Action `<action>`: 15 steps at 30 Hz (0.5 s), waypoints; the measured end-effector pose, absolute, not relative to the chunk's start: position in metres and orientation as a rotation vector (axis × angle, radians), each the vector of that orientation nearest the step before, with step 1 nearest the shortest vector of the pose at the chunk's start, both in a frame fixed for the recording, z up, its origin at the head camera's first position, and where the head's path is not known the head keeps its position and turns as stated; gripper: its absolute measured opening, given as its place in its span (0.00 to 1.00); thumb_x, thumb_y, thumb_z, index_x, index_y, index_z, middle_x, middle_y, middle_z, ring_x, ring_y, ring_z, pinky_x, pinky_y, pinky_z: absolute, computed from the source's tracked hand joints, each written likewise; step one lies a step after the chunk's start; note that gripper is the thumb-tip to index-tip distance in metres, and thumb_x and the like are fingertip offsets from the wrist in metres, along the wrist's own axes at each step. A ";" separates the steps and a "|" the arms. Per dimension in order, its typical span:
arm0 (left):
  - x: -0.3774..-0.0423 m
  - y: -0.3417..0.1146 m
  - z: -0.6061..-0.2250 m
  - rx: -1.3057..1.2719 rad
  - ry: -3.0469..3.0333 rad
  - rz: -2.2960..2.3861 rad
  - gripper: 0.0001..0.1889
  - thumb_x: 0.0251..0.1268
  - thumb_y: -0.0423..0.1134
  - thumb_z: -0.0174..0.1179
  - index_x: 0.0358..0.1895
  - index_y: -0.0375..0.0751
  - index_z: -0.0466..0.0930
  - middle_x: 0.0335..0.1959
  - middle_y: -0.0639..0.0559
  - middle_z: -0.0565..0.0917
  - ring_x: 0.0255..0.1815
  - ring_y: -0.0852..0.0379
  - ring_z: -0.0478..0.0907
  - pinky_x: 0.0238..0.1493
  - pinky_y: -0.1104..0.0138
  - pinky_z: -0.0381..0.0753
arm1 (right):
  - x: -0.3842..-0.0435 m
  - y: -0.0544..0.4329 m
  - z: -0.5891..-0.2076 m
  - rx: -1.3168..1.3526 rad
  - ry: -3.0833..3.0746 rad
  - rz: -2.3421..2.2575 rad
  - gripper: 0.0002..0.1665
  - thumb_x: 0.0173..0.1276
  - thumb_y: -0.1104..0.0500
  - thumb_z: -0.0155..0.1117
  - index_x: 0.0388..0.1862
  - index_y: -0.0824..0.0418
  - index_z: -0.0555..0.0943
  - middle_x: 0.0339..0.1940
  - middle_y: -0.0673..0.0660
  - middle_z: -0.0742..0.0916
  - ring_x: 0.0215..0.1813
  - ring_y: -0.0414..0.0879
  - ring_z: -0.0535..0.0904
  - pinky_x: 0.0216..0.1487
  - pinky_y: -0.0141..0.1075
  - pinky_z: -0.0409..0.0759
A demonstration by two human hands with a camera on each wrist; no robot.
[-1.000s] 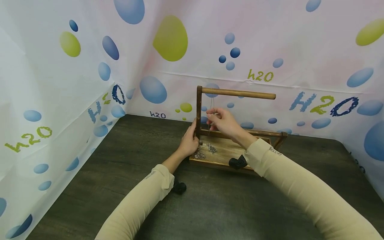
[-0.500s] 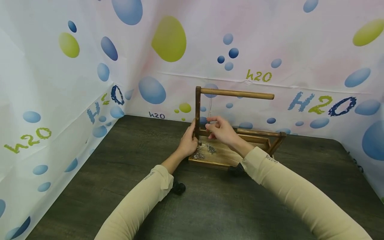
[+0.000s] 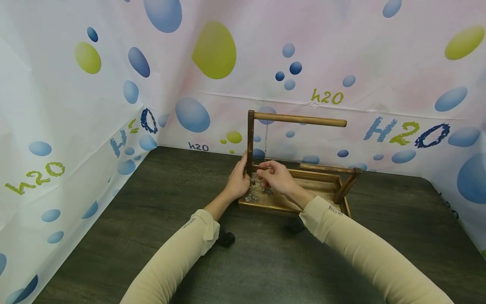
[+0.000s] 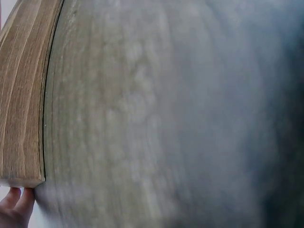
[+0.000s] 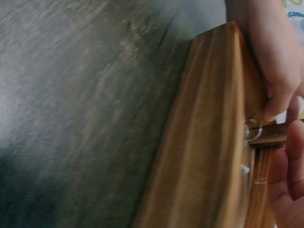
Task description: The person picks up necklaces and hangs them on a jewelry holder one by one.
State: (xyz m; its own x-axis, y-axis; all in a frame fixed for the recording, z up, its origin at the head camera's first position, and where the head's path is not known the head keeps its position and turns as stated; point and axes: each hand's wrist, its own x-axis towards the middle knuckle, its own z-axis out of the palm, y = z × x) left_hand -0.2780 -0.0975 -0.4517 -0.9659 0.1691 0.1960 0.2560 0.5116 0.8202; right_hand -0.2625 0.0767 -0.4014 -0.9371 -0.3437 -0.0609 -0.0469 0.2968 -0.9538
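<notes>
A wooden jewelry stand (image 3: 300, 120) with an upper bar, a lower bar and a tray base stands on the table in the head view. My left hand (image 3: 238, 182) grips its left end at the upright post, thumb on the tray side. A thin chain necklace (image 3: 266, 139) hangs straight down from the upper bar near that post. With thumb and index finger close together, my right hand (image 3: 279, 179) pinches the necklace low down, over the tray (image 3: 265, 207). Silver jewelry (image 3: 250, 197) lies in small piles in the tray's left part. Right fingers (image 5: 280, 190) show beside it in the right wrist view.
A dark wood-grain table (image 3: 182, 185) surrounds the stand. Behind it hangs a printed white backdrop (image 3: 228, 93), which also runs along the left side. A slanted support (image 3: 347, 185) carries the lower bar at the tray's right end.
My right hand has moved down along the necklace, from near mid-height to just above the tray. The two strands now hang together as one line. My left hand stays on the stand.
</notes>
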 end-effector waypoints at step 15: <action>-0.279 -0.097 -0.453 -0.365 -2.658 -1.436 0.45 0.70 0.22 0.44 0.83 0.58 0.38 0.75 0.42 0.63 0.64 0.43 0.71 0.55 0.52 0.71 | -0.260 0.081 -0.423 -0.350 2.402 -1.737 0.25 0.76 0.62 0.59 0.65 0.73 0.69 0.38 0.71 0.84 0.31 0.60 0.83 0.36 0.45 0.83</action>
